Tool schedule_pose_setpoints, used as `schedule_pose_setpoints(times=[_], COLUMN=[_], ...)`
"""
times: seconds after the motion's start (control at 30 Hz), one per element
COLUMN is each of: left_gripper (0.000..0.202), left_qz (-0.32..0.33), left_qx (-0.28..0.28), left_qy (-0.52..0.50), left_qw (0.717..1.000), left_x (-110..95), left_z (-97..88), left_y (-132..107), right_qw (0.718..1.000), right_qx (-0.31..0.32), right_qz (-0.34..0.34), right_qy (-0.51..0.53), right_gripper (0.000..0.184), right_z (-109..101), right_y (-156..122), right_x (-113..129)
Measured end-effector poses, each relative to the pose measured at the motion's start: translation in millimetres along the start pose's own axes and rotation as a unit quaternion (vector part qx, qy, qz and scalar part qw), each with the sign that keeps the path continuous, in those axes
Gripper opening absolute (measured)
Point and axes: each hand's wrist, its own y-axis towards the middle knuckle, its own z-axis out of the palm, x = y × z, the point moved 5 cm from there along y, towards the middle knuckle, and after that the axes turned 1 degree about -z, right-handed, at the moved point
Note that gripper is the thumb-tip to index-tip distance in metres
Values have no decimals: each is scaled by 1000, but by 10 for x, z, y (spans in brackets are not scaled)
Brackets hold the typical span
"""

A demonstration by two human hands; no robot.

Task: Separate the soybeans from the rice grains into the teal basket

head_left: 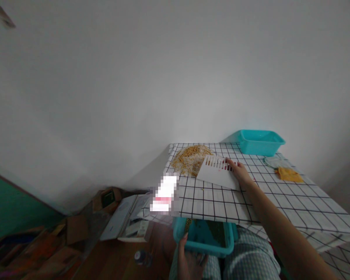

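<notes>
A white board with a row of slots along its far edge point(214, 175) lies at a slant on the checked tablecloth. My right hand point(235, 170) is closed on its right end. Beside the board's left end spreads a pile of yellow beans mixed with paler grains point(189, 158). Below the table's front edge, a teal plastic basin point(205, 247) rests at my lap. My left hand point(188, 258) grips its near left rim, thumb on top and fingers underneath. Some small greenish-yellow beans or grains point(188, 225) show inside at the basin's left; the rest of its contents is dark.
A second teal basin point(261, 146) stands at the back right by the wall. Near it are a clear round lid or dish point(273, 162) and a yellow cloth point(289, 175). A pixelated bright rectangle point(165, 193) is at the table's left edge. Boxes point(107, 197) clutter the floor.
</notes>
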Motion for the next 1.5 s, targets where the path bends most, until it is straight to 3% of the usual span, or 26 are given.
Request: schedule_pose_setpoints(times=[0.3, 0.7, 1.13, 1.5], left_gripper=[59, 58, 54, 58], left_qz=[0, 8, 0, 2], left_qx=[-13, -11, 3, -5], left_qy=[-2, -3, -4, -3], left_qw=[1000, 1000, 1000, 1000], left_x=[-7, 3, 11, 4], left_z=[21, -31, 2, -8], left_y=[-37, 19, -18, -22], right_qw=[999, 999, 999, 997], right_qx=[-37, -34, 10, 66], right_qz=[6, -13, -12, 23], right_qy=[-8, -33, -43, -19], right_gripper=[42, 37, 48, 41], right_z=[-55, -45, -20, 96], right_y=[33, -47, 59, -87], right_x=[-31, 106, -59, 26])
